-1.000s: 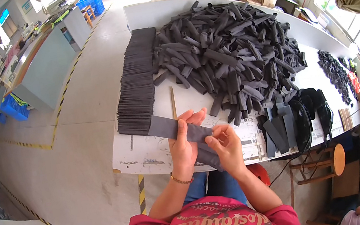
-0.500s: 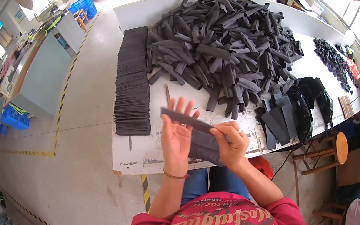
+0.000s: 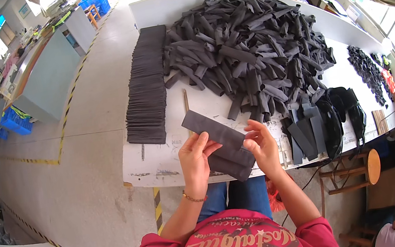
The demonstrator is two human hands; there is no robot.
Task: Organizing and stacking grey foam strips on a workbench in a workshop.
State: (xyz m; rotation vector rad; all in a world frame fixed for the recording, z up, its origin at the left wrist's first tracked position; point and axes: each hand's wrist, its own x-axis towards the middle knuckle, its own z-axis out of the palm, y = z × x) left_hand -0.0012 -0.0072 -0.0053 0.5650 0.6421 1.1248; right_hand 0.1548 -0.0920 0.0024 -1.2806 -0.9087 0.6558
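A flat black fabric strip [image 3: 216, 129] is held slantwise above the near table edge. My left hand [image 3: 194, 161] pinches its lower left edge, thumb on top and the fingers partly hidden. At the strip's right end is my right hand [image 3: 265, 151], its thumb touching the edge and its fingers loosely curled and apart. Beneath the strip lie more black fabric pieces [image 3: 229, 166], partly covered. Beyond my hands rises a big heap of rolled black fabric strips [image 3: 249, 58]. To its left runs a long neat stack of flat black strips [image 3: 146, 90].
The white table [image 3: 150, 164] has a raised back board. Near its right front lie several flat black pieces [image 3: 305, 132] and black bundles [image 3: 343, 116] hanging over the edge. A wooden stool [image 3: 373, 167] stands below right. Smaller black pieces [image 3: 367, 70] lie farther right.
The strip has turned from edge-on to showing its broad face. My left hand has gone from spread open to pinching it; my right hand has loosened its pinch and moved slightly right.
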